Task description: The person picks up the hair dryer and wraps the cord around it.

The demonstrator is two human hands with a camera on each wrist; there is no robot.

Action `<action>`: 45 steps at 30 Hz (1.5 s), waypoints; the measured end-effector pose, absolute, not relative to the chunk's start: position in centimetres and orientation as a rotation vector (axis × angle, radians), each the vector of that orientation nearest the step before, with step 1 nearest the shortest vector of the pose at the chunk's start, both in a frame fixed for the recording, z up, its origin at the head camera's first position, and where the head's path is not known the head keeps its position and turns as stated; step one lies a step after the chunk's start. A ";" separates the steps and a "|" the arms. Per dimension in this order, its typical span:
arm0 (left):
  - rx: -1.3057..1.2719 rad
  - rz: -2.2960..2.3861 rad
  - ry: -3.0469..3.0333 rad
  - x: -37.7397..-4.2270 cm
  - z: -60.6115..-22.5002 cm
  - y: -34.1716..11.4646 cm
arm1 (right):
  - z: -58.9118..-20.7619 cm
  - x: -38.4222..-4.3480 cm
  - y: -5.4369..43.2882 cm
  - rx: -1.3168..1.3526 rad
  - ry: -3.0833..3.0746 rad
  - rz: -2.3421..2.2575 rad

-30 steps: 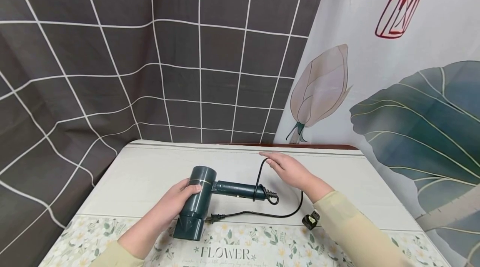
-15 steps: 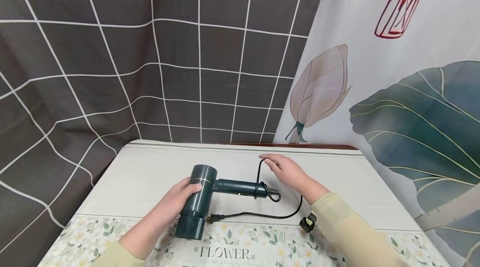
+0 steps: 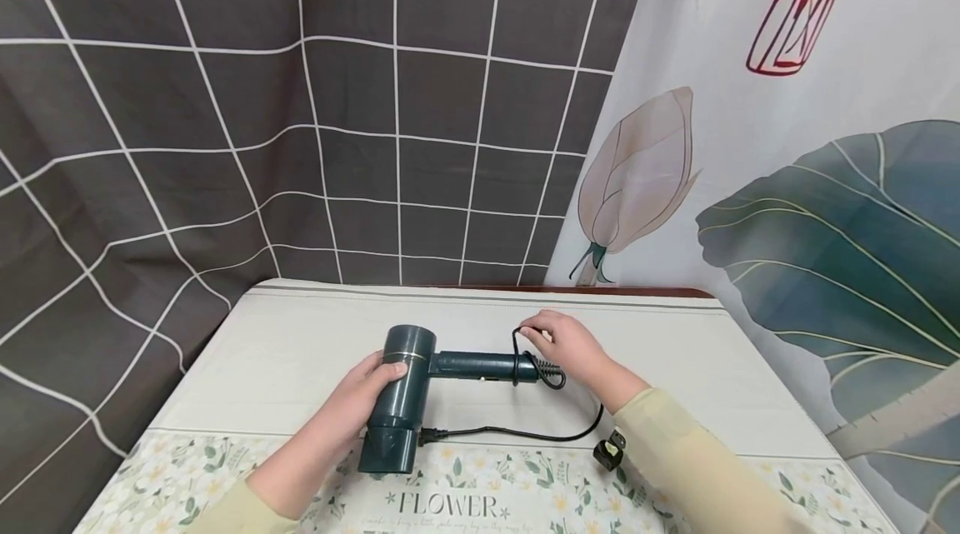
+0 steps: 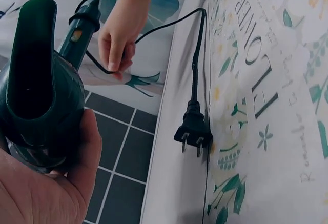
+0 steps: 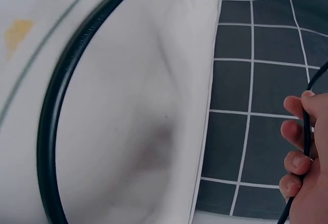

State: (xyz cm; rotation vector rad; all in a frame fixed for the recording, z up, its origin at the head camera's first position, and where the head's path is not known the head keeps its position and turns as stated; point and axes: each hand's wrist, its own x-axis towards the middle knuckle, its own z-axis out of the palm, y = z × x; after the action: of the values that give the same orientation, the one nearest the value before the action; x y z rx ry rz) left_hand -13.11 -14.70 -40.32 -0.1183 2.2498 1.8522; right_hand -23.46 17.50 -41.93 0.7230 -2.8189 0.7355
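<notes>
A dark green hair dryer [image 3: 408, 401] is gripped round its barrel by my left hand [image 3: 365, 395], its flat nozzle pointing toward me. Its handle [image 3: 476, 366] extends to the right, with the black cord [image 3: 516, 342] looped round the handle's end. My right hand [image 3: 567, 342] pinches the cord beyond that loop; in the right wrist view the cord [image 5: 307, 126] runs between thumb and curled fingers. From there the cord curves back to a two-pin plug [image 4: 192, 126] lying on the tablecloth, close to the nozzle in the head view.
A small black object [image 3: 609, 451] hangs below the right sleeve at the wrist. The table wears a white cloth [image 3: 315, 334] with a floral band and the word FLOWER in front. Behind stand a dark grid-patterned curtain [image 3: 442, 167] and a white floral curtain [image 3: 720, 101].
My right fingers have curled from nearly straight to a pinch on the cord, and the hand has shifted slightly left. The hair dryer has risen a little, its handle tilting up.
</notes>
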 end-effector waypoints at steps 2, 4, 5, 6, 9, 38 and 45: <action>-0.125 1.860 2.252 -13.2 -40.4 -14.5 | -42.2 -23.4 17.4 0.782 -2.782 0.714; -0.132 1.872 2.252 -13.3 -40.4 -14.4 | -42.4 -23.2 17.4 0.838 -2.742 0.683; -0.138 1.883 2.247 -13.3 -40.3 -14.3 | -42.6 -23.2 17.3 0.864 -2.724 0.665; -0.146 1.896 2.238 -13.3 -40.3 -14.3 | -42.7 -23.1 17.3 0.880 -2.711 0.653; -0.162 1.940 2.209 -13.4 -40.2 -14.0 | -43.2 -22.8 17.2 0.851 -2.709 0.634; -0.277 2.072 2.215 -14.1 -40.0 -13.5 | -41.4 -18.8 15.1 1.047 -2.551 0.397; -0.273 2.030 2.247 -14.0 -40.1 -13.4 | -40.9 -18.4 15.0 1.050 -2.550 0.393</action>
State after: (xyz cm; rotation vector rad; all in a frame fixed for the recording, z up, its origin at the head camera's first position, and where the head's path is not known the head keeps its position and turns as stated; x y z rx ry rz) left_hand -14.04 -13.37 -40.12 -0.2727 2.2469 2.0298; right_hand -18.43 14.96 -40.88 1.0500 -2.5502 0.3934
